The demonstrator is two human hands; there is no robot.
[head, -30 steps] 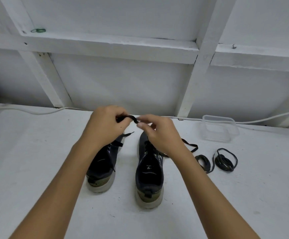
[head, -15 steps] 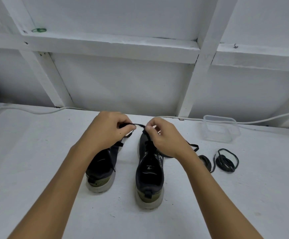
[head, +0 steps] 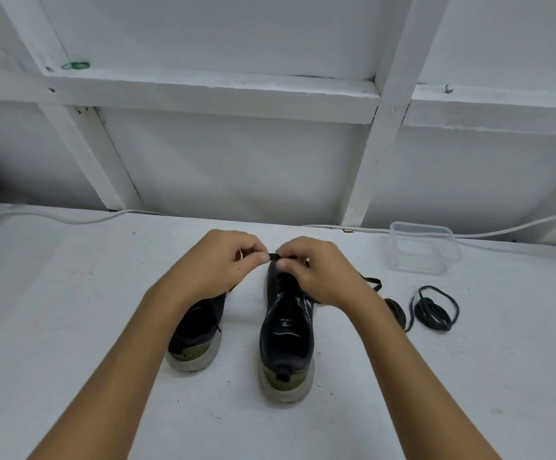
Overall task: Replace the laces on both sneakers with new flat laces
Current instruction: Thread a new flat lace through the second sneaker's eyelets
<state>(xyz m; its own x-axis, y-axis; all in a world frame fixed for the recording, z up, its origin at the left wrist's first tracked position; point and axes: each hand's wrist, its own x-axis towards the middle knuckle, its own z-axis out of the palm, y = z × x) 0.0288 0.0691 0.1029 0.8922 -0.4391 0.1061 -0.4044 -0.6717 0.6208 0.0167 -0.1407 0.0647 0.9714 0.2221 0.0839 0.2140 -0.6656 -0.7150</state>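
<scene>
I see my left hand (head: 218, 260) and right hand (head: 316, 270) pinching one black lace (head: 274, 256) above the right sneaker (head: 286, 330). The left sneaker (head: 197, 330) sits beside it on the white worktop (head: 70, 327).

Two dark sneakers (head: 286, 330), side by side at centre frame. Two hands (head: 319, 270). Perhaps two coiled laces (head: 435, 308), right of centre. One clear container (head: 419, 249), upper right.

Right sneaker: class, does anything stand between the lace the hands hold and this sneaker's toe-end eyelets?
Nothing visible does. Both the left hand and right hand pinch the lace directly above the right sneaker; the right hand hides the eyelets themselves.
</scene>
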